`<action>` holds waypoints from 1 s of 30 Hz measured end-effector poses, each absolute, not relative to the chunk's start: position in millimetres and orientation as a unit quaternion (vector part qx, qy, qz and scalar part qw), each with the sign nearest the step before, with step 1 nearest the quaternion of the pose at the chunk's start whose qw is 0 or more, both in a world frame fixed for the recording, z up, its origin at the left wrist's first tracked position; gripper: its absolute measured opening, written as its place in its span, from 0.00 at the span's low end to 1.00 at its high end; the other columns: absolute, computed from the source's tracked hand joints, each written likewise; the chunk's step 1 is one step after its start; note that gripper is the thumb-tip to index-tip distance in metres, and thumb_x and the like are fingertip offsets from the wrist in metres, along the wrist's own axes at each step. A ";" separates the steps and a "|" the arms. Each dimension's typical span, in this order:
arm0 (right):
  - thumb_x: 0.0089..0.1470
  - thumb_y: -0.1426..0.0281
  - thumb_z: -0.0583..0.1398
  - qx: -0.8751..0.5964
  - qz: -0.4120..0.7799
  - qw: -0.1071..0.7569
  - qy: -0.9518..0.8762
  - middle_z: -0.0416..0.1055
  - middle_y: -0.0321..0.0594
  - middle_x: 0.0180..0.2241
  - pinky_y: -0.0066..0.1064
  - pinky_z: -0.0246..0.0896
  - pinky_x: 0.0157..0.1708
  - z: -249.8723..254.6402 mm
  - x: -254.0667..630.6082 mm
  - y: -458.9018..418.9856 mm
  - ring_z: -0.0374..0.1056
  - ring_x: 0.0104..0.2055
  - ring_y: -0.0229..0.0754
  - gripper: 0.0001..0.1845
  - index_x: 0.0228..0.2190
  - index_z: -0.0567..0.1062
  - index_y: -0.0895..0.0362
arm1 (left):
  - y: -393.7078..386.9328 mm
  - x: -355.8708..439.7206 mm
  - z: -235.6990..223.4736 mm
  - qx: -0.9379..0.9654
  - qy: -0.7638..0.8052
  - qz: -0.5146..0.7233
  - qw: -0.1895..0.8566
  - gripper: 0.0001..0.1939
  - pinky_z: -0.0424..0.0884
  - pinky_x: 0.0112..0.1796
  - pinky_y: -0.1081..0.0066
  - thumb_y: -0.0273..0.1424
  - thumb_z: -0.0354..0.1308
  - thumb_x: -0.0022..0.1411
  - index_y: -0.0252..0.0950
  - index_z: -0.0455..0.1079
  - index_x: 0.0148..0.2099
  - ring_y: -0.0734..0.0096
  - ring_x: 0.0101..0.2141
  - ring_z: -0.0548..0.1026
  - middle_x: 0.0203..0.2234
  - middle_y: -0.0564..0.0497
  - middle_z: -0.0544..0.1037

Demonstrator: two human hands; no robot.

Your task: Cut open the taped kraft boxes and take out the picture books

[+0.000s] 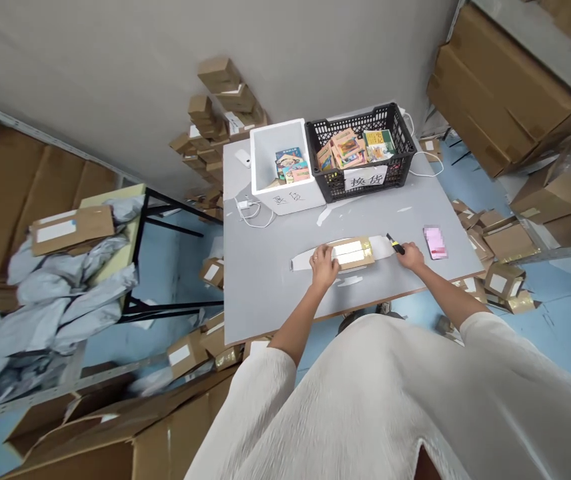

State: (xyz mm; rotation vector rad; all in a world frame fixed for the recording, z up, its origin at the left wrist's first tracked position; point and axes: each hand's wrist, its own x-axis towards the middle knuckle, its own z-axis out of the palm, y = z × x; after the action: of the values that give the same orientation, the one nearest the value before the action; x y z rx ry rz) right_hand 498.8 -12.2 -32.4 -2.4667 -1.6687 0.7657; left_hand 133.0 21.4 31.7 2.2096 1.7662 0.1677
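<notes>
A small brown cardboard box with white labels and shiny tape lies flat on the grey table. My left hand grips its left end from above, fingers bent over the edge. In my right hand, just beyond the box's right end, is a black and yellow box cutter. Its tip points up and left, apart from the cardboard. Pale worn patches or paper show on the tabletop around the box. Near the table's right edge, a pink phone-like object lies beside my right hand.
At the back stand a white bin and a black crate, both holding colourful booklets or packs. A white cable lies left of the bin. Stacked cartons, grey bags and floor boxes surround the table.
</notes>
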 end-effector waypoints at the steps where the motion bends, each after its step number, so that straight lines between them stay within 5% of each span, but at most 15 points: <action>1: 0.64 0.63 0.63 -0.803 0.251 0.024 -0.540 0.73 0.57 0.55 0.40 0.69 0.51 -36.9 500.0 -11.5 0.73 0.55 0.58 0.21 0.55 0.80 0.57 | 17.0 126.4 30.8 0.761 0.629 0.054 0.150 0.30 0.58 0.69 0.46 0.34 0.52 0.73 0.42 0.61 0.74 0.45 0.73 0.58 0.73 0.36 0.63; 7: 0.66 0.62 0.62 -0.814 0.265 0.010 -0.517 0.71 0.61 0.58 0.45 0.68 0.54 -58.8 507.8 -5.1 0.71 0.58 0.61 0.23 0.58 0.77 0.60 | 0.2 113.8 22.2 0.711 0.675 0.055 0.188 0.30 0.68 0.64 0.47 0.39 0.52 0.74 0.43 0.59 0.75 0.43 0.69 0.64 0.72 0.36 0.61; 16: 0.65 0.60 0.64 -0.817 0.243 0.012 -0.523 0.71 0.62 0.58 0.48 0.65 0.58 -76.4 515.5 -15.3 0.67 0.60 0.62 0.27 0.60 0.73 0.59 | -0.3 115.3 14.3 0.694 0.691 0.066 0.192 0.31 0.68 0.64 0.46 0.39 0.53 0.75 0.42 0.59 0.76 0.41 0.69 0.63 0.73 0.36 0.61; 20: 0.67 0.63 0.59 -0.785 0.243 0.137 -0.553 0.73 0.61 0.58 0.53 0.66 0.59 -60.6 493.3 -11.8 0.68 0.59 0.64 0.26 0.61 0.73 0.59 | 3.4 113.9 7.6 0.677 0.686 0.139 0.227 0.37 0.65 0.65 0.39 0.38 0.57 0.71 0.41 0.54 0.78 0.37 0.70 0.62 0.72 0.35 0.63; 24: 0.66 0.65 0.57 -0.684 0.346 0.279 -0.578 0.78 0.50 0.52 0.45 0.72 0.55 -32.2 452.6 2.0 0.75 0.52 0.53 0.23 0.60 0.74 0.55 | 10.1 113.1 0.7 0.676 0.661 0.201 0.256 0.41 0.64 0.67 0.38 0.38 0.60 0.69 0.42 0.52 0.79 0.38 0.70 0.63 0.71 0.34 0.63; 30: 0.62 0.65 0.60 -0.654 0.398 0.327 -0.554 0.80 0.42 0.45 0.43 0.74 0.53 2.4 413.9 14.1 0.77 0.48 0.49 0.21 0.56 0.75 0.51 | 20.0 108.7 -6.4 0.690 0.626 0.229 0.284 0.50 0.66 0.67 0.40 0.41 0.60 0.70 0.42 0.38 0.83 0.40 0.71 0.64 0.73 0.33 0.63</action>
State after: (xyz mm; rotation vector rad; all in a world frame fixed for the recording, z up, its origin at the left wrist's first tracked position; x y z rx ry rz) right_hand 413.9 14.1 2.4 -1.7119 -1.4507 1.0435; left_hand 108.7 20.0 -6.4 1.8461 1.6748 0.6116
